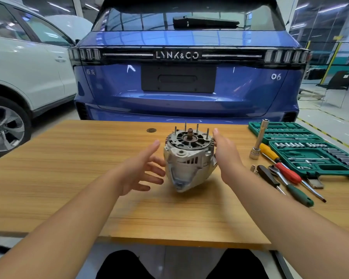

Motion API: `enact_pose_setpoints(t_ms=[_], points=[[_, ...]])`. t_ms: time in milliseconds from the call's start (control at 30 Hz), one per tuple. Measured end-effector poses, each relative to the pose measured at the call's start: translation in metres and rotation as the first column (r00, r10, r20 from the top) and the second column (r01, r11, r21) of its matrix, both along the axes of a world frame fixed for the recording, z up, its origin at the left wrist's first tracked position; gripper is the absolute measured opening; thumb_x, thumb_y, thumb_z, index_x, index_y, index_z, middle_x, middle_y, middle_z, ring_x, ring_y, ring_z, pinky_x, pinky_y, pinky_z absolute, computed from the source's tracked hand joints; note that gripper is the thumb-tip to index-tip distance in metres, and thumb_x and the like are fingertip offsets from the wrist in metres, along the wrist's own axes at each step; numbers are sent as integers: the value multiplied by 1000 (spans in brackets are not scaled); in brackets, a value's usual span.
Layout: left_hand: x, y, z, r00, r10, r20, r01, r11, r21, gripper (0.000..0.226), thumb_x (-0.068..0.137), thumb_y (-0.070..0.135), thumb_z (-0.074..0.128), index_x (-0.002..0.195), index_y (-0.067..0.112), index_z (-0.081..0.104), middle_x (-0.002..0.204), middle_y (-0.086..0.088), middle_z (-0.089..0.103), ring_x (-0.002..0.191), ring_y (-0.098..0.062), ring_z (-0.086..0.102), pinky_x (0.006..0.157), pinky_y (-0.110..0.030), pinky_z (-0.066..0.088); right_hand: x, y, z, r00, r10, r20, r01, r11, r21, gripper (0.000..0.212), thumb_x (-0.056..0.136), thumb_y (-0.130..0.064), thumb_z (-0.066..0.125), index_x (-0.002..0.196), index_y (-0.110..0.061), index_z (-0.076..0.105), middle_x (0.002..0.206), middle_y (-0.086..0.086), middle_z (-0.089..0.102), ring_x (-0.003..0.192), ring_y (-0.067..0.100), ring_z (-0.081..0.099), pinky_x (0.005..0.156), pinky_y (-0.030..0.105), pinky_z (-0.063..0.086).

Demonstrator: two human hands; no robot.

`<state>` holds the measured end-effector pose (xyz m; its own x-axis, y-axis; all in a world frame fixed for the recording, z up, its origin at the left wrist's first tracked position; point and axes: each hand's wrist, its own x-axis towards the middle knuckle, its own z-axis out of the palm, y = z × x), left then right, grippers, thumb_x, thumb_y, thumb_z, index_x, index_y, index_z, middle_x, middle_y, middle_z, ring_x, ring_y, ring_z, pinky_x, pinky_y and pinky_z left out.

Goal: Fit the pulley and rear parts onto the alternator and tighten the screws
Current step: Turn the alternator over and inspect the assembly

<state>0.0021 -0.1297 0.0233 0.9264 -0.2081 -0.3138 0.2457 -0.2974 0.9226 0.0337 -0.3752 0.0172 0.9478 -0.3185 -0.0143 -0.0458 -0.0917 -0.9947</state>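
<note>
With fingers spread and empty, my left hand [144,168] at nine o'clock and right hand [227,158] at three should seat evenly on the alternator [187,158] before lifting.

Both hands, left hand [141,168] and right hand [227,156], flank the grey metal alternator [187,158] standing on the wooden bench [69,178], fingers straight.

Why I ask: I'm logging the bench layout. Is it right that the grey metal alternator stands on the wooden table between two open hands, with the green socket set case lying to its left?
One detail is wrong. The head view shows the grey metal alternator on the wooden table between the open left hand and right hand, but the green socket set case lies to its right, not left.
</note>
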Motion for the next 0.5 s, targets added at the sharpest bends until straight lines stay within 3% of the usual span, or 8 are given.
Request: enact_pose_setpoints(t_ms=[100,167,300,367,433,500], points=[[4,-12,-4,981,118,153,-131,988,78,67,86,78,47,125,26,61,122,3,66,109,-16,64,92,-43,49,-11,2,6,993,106,48,-111,986,121,47,87,-69,51,111,-29,61,87,-17,66,85,9,63,86,36,38],[7,-24,-9,971,160,178,-155,987,-40,65,92,72,46,142,30,49,140,4,54,121,-16,53,95,-43,45,-16,-4,12,963,270,26,-270,951,153,42,84,-65,57,106,-30,64,87,-15,76,89,11,72,83,36,44],[11,-40,-16,977,195,84,-160,938,-307,49,100,59,44,145,38,45,151,2,46,134,-23,45,108,-50,39,-20,-28,15,921,382,-73,-370,919,134,26,92,-51,59,114,-37,61,127,-4,67,124,20,55,101,51,42],[11,-44,-20,978,199,57,-163,912,-377,41,102,50,47,141,37,50,147,0,49,131,-26,48,105,-53,43,-21,-35,13,919,385,-78,-370,915,161,27,96,-44,56,122,-39,57,130,-2,64,124,23,55,98,55,46],[11,-45,-22,981,195,5,-168,857,-487,35,102,40,52,136,32,55,142,-4,53,125,-31,52,91,-49,54,-20,-34,10,932,357,-61,-341,923,179,32,99,-39,50,131,-40,54,128,-1,64,124,24,56,94,57,48],[10,-45,-23,979,203,-27,-184,815,-549,30,101,34,55,131,28,59,137,-6,54,121,-35,54,81,-47,59,-17,-31,8,946,320,-46,-309,937,166,34,101,-36,46,134,-41,54,129,0,64,125,25,55,99,64,45]])
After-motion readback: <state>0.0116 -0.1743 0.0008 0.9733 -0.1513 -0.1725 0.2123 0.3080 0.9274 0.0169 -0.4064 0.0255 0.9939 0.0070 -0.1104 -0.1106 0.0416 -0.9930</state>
